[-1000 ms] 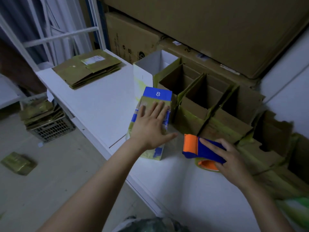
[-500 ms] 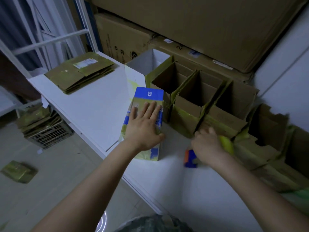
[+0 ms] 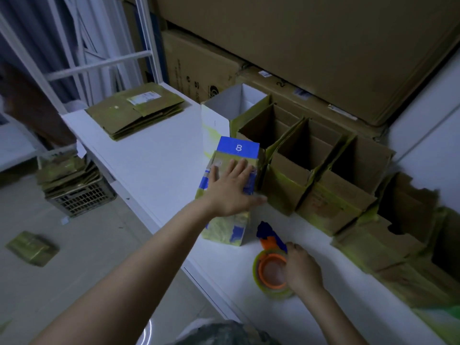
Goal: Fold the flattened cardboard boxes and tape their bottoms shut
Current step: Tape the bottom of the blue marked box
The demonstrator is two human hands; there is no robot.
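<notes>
Your left hand [image 3: 231, 188] lay flat, fingers straight and spread, pressing the top of the folded box [image 3: 237, 148] w/ the blue "8" panel. That box stood at the front of the white worktop [image 3: 154, 165], touching the nearest box in a row of open brown boxes [image 3: 308, 145]. Your right hand [image 3: 302, 268] curled round the tape dispenser [image 3: 270, 270], orange & blue, which sat on the worktop just right of the "8" box, near the front edge. An open white box [image 3: 216, 125] stood behind it. Flattened boxes [image 3: 134, 113] were stacked at the worktop's far left end; more filled a crate [image 3: 82, 197] on the floor.
</notes>
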